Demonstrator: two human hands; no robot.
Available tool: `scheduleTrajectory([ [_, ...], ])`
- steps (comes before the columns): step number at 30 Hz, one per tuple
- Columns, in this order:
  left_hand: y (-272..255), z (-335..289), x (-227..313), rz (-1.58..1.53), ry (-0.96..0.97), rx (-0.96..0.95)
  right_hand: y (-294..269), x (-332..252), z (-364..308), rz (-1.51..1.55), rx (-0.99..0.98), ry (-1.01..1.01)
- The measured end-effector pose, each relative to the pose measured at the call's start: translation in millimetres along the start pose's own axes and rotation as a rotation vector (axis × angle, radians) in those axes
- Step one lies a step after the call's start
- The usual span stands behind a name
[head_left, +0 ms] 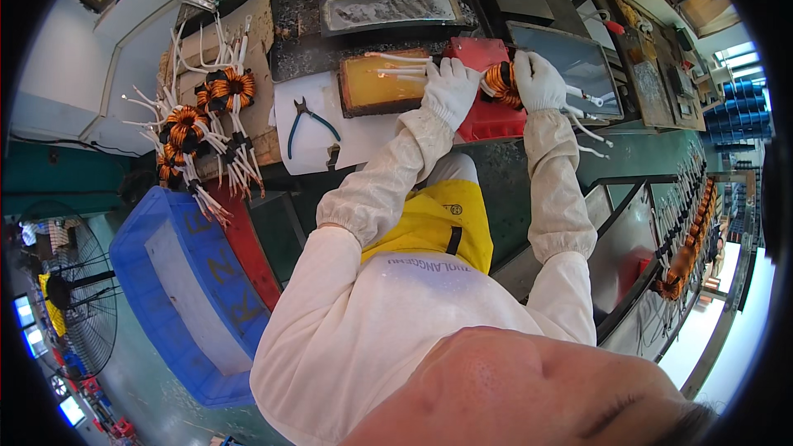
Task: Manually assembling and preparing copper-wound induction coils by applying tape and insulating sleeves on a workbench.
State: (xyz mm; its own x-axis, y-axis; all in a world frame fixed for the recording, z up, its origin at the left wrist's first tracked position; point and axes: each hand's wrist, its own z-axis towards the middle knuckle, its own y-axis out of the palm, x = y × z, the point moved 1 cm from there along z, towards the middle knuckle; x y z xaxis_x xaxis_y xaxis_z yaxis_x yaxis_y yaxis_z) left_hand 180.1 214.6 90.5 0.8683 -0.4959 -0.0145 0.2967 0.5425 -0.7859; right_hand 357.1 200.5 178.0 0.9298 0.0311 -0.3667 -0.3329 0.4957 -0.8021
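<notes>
A toroidal coil (pixel 501 85) wound with copper-coloured wire is between my two gloved hands, above a red tray (pixel 487 122). My right hand (pixel 541 81) is closed round the coil's right side, and white leads with lugs stick out below it. My left hand (pixel 450 87) is closed over the white leads (pixel 401 73) on the coil's left side. Their bare ends point left above an amber-coloured slab (pixel 376 87) in a dark-edged tray. Left of the slab, cutting pliers (pixel 310 122) with blue-green handles lie on white paper (pixel 281 149).
Behind the slab sits a rectangular metal pan (pixel 392 10) with a grey, crusted surface. Several wired coils (pixel 186 128) are heaped at the left. A blue bin (pixel 186 281) and a fan (pixel 70 289) stand lower left. More coils (pixel 690 239) line a rack at the right.
</notes>
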Motion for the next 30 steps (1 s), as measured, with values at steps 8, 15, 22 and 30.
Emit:
scheduleTrajectory([
  [8, -8, 5, -5, -0.096, 0.031, -0.009, -1, 2, -3, 0.011, -0.017, 0.051],
  [15, -29, 9, -14, -0.255, 0.087, 0.166, -3, 0, -4, 0.011, -0.015, 0.063],
  [22, -35, -6, -22, -0.254, 0.035, 0.229, -2, -1, -4, 0.017, -0.016, 0.064],
  [30, -34, -4, -31, -0.25, 0.06, 0.222, -3, -3, -5, 0.011, 0.002, 0.063],
])
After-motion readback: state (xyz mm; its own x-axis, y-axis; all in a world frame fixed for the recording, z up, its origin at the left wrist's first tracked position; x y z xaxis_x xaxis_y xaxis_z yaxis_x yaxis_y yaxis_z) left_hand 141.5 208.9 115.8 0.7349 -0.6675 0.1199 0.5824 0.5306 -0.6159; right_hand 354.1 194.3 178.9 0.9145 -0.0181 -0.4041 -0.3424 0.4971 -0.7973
